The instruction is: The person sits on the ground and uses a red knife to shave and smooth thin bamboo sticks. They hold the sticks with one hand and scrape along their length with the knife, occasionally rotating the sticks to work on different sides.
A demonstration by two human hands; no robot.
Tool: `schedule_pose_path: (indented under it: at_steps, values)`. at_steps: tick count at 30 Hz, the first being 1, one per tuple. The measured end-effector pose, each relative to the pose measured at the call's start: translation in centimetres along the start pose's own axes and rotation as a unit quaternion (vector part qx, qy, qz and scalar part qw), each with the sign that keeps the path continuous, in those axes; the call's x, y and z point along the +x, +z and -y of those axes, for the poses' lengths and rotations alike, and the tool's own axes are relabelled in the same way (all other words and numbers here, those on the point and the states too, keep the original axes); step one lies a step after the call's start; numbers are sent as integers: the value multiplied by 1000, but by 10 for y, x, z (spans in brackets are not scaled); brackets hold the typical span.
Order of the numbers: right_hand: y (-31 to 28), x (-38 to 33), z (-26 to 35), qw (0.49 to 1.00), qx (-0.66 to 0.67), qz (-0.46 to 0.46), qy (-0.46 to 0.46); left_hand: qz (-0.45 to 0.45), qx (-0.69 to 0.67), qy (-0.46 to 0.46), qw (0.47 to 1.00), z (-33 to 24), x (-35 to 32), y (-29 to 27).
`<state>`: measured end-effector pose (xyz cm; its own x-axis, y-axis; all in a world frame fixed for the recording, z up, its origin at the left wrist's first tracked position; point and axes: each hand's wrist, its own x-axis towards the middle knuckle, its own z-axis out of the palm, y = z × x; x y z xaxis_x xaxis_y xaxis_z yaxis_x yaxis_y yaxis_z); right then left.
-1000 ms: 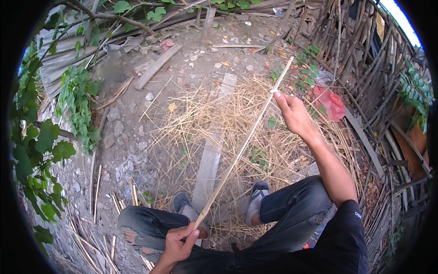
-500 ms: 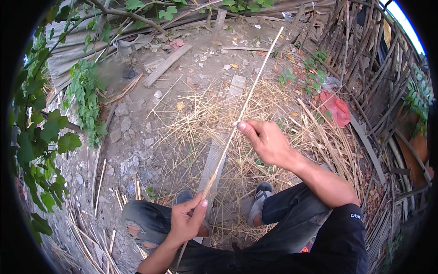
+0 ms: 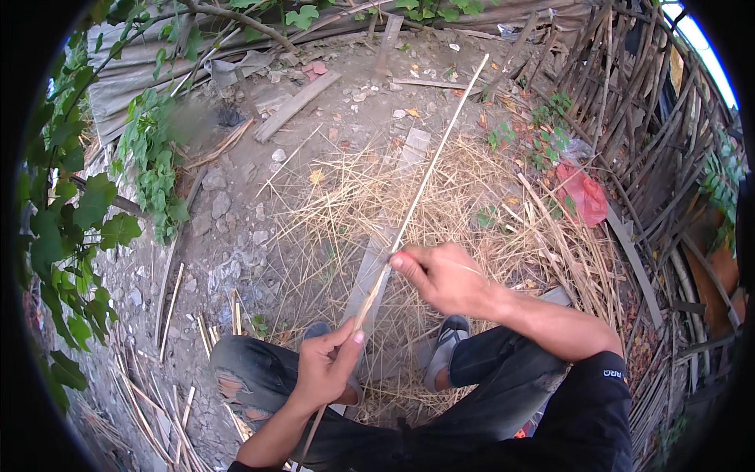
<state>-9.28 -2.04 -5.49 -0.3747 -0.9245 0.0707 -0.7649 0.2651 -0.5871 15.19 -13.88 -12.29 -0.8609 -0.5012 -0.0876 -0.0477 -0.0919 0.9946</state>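
I sit over bare, stony ground [image 3: 236, 228] in an outdoor yard, with a heap of dry straw-coloured shavings [image 3: 472, 212] spread in front of my feet. A fence of weathered sticks [image 3: 629, 118] curves along the right side, green vines [image 3: 86, 212] climb on the left, and loose planks [image 3: 295, 105] lie on the dirt farther off. A flat grey board [image 3: 370, 271] runs under the shavings toward my shoes [image 3: 448, 346]. Short cut slats [image 3: 197, 338] are scattered by my left knee. The only wrapper-like thing is a crumpled red plastic bag [image 3: 583, 194] lying at the right edge of the straw, near the fence (no label can be made out on it).

My left hand [image 3: 326, 366] is curled around the lower end of a long thin bamboo strip [image 3: 432, 161], thumb pressed along it. My right hand [image 3: 440, 275] pinches the same strip just above, fingertips pressed together on it. The strip slants up and away over the straw, its far tip reaching the dirt beyond.
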Motion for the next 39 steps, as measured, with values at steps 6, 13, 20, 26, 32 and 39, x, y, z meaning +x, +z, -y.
schedule_pose_path:
  at_steps: [6,13,20,26,32,39]
  values:
    - [29,-9,16,983,60,161,-63,-6,-29,27,999,-9,9,1]
    - [8,8,-10,990,137,-3,-42,69,-103,19,992,-17,6,-8]
    - [-24,18,-1,995,-16,-94,35,93,-161,-33,982,-3,4,-6]
    - [-11,12,19,996,-71,-36,36,86,-149,-35,984,-5,4,-5]
    - [2,2,11,998,-43,-36,-22,89,-136,-39,986,-6,8,-3]
    - [-2,4,20,999,32,-9,22,94,-142,-30,985,-6,8,-3]
